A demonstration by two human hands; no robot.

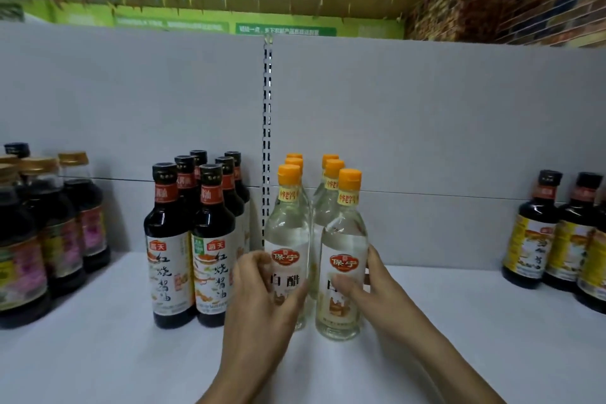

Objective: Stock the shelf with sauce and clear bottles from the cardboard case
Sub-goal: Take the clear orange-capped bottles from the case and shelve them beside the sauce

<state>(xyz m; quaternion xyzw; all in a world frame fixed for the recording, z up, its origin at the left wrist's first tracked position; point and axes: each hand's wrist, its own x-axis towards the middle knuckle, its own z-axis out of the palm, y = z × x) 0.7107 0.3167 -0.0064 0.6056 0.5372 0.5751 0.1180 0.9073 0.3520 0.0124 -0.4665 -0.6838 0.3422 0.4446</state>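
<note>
Two rows of clear bottles with orange caps stand in the middle of the white shelf (459, 338). My left hand (265, 298) curls round the front left clear bottle (287, 233) at its label. My right hand (364, 282) grips the front right clear bottle (344, 239), thumb across the label and fingers behind. Both bottles stand upright on the shelf. Just to the left stand two rows of dark sauce bottles (193, 239) with white labels. The cardboard case is out of view.
Dark bottles with gold caps (49, 233) stand at the far left. Dark bottles with yellow labels (557, 239) stand at the far right. A grey back panel with a slotted upright (267, 141) rises behind the bottles.
</note>
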